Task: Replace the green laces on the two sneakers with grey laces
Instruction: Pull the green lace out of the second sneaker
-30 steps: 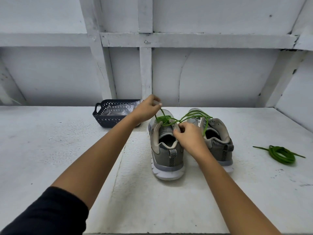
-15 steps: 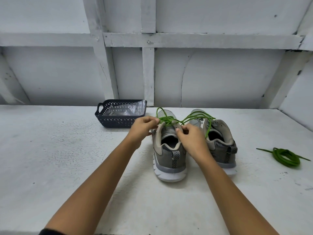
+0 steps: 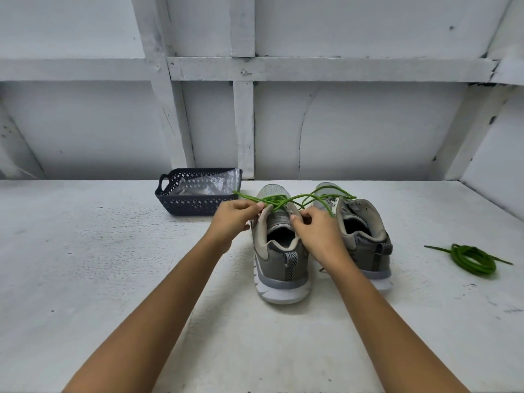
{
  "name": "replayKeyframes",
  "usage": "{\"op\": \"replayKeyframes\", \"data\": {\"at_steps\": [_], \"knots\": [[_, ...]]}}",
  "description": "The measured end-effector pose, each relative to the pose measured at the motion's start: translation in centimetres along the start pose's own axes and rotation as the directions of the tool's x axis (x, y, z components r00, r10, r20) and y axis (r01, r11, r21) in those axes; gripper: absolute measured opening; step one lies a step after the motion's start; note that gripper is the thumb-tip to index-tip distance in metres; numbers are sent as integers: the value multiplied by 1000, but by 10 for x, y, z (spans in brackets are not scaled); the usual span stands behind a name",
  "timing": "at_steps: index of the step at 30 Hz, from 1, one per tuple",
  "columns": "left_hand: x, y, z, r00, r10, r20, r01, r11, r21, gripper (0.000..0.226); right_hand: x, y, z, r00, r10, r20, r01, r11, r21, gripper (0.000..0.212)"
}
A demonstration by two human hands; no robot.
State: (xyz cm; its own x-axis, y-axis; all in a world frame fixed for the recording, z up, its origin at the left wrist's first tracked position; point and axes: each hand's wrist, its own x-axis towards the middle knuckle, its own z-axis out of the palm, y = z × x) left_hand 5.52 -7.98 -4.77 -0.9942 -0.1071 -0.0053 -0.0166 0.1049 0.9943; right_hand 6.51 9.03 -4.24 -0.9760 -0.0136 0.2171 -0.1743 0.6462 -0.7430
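Two grey sneakers stand heel-toward-me on the white table: the left sneaker (image 3: pixel 279 256) and the right sneaker (image 3: pixel 365 242). A loose green lace (image 3: pixel 300 198) runs across the top of both. My left hand (image 3: pixel 234 219) pinches this lace at the left sneaker's left collar. My right hand (image 3: pixel 317 231) rests over the left sneaker's right collar with curled fingers on the lace near the eyelets. A second green lace (image 3: pixel 472 258) lies coiled on the table to the right, apart from the shoes.
A dark plastic basket (image 3: pixel 195 207) holding a clear plastic bag stands behind and left of the sneakers. A white panelled wall (image 3: pixel 340 123) closes the back of the table (image 3: pixel 99 265).
My left hand has come back from beside the basket down to the left sneaker's collar. The green lace now lies flatter and stretches left toward the basket. My right hand has barely moved.
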Motion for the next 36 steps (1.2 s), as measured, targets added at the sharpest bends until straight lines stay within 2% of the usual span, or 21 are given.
{"op": "replayKeyframes", "data": {"at_steps": [2, 3, 4, 6, 8, 10, 12, 14, 15, 20, 24, 26, 28, 30, 32, 34, 36], "knots": [[-1, 5, -1, 999, 37, -33, -36, 999, 15, 10, 0, 0, 0, 1000, -4, -4, 4, 1000, -1, 24], [0, 9, -4, 997, 42, -66, -45, 998, -50, 10, -1, 0, -1, 1000, -2, -5, 2, 1000, 0, 24], [1, 15, -8, 993, 26, -118, -45, 985, -168, 10, -1, 0, -1, 1000, 1, -5, -1, 1000, 2, 24], [7, 25, -20, 970, -53, -237, -62, 890, -452, 11, -1, -1, -1, 1000, 7, 1, -7, 1000, 2, 25], [13, 28, -29, 945, -117, -304, -81, 820, -566, 13, -1, -1, -1, 1000, 13, 4, -13, 1000, -1, 25], [10, 24, -27, 958, -101, -268, -31, 893, -448, 21, -1, -1, -1, 1000, 14, 4, -14, 1000, -8, 25], [1, 17, -14, 985, -75, -152, 47, 982, -184, 30, -1, -1, -2, 1000, 17, 5, -17, 1000, -8, 25], [-6, 9, 0, 998, -33, -62, 35, 999, 32, 23, -1, -1, -2, 1000, 23, 7, -23, 1000, 0, 24], [-7, 7, 6, 999, 7, -49, -4, 997, 75, 19, -1, -1, -2, 1000, 24, 8, -24, 1000, 2, 24], [-3, 7, 8, 973, 160, -165, -137, 980, 143, 15, -2, -2, -2, 1000, 20, 18, -20, 1000, 3, 23], [6, 26, -22, 911, 75, -406, -151, 976, -159, 17, -2, 0, -2, 1000, 19, 14, -19, 1000, 15, 22], [10, 32, -34, 874, 47, -484, -183, 954, -238, 19, -1, 0, -1, 1000, 22, 15, -22, 1000, 6, 23], [7, 30, -32, 902, 40, -430, -137, 971, -197, 19, 0, 1, 0, 1000, 20, 19, -20, 1000, 0, 23], [0, 21, -19, 960, 10, -280, -28, 998, -62, 19, 0, 1, 0, 1000, 16, 19, -16, 1000, -4, 23], [-8, 12, -4, 989, -42, -139, 51, 997, 58, 16, 0, 1, -1, 1000, 14, 16, -13, 1000, -4, 23], [-11, 5, 8, 992, -57, -110, 64, 996, 64, 12, 0, 1, -1, 1000, 8, 10, -8, 1000, 4, 23], [-12, 5, 15, 990, -40, -133, 39, 999, -6, 12, 0, 1, 0, 1000, 6, 5, -6, 1000, 8, 23]]}}
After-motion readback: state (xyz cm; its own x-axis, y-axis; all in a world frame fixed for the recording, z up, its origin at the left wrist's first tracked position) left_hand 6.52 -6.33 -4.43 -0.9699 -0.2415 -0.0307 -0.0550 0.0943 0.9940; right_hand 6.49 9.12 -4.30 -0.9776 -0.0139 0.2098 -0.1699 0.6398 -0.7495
